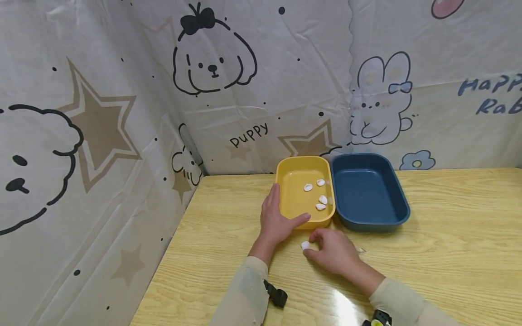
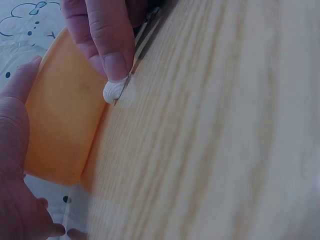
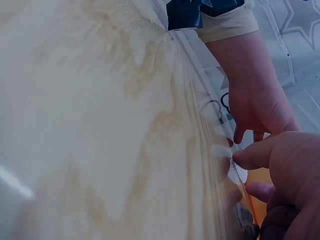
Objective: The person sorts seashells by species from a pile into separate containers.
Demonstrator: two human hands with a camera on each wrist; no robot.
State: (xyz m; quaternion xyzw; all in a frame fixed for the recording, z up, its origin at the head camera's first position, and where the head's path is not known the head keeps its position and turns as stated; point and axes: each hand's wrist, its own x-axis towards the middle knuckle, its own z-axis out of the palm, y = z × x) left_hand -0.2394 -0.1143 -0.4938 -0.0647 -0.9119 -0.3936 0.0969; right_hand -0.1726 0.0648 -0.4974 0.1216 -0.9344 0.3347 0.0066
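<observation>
In the head view my left hand [image 1: 277, 222] grips the near left corner of a yellow bin [image 1: 285, 199], fingers along its left wall and thumb over the front rim. Several white seashells [image 1: 308, 187] lie inside the bin. Just in front of it, my right hand [image 1: 334, 251] pinches a white seashell [image 1: 305, 245] between thumb and finger, low over the table. The left wrist view shows this ridged shell [image 2: 114, 91] under the thumb, close to the wood and the bin's wall. In the right wrist view the shell [image 3: 238, 172] is partly covered by the fingers.
A dark blue bin [image 1: 369, 222] stands against the yellow one on its right. A small pale object [image 1: 361, 250] lies on the wooden table [image 1: 448, 253] beside the right hand. A printed cloth [image 1: 244, 113] hangs behind and to the left.
</observation>
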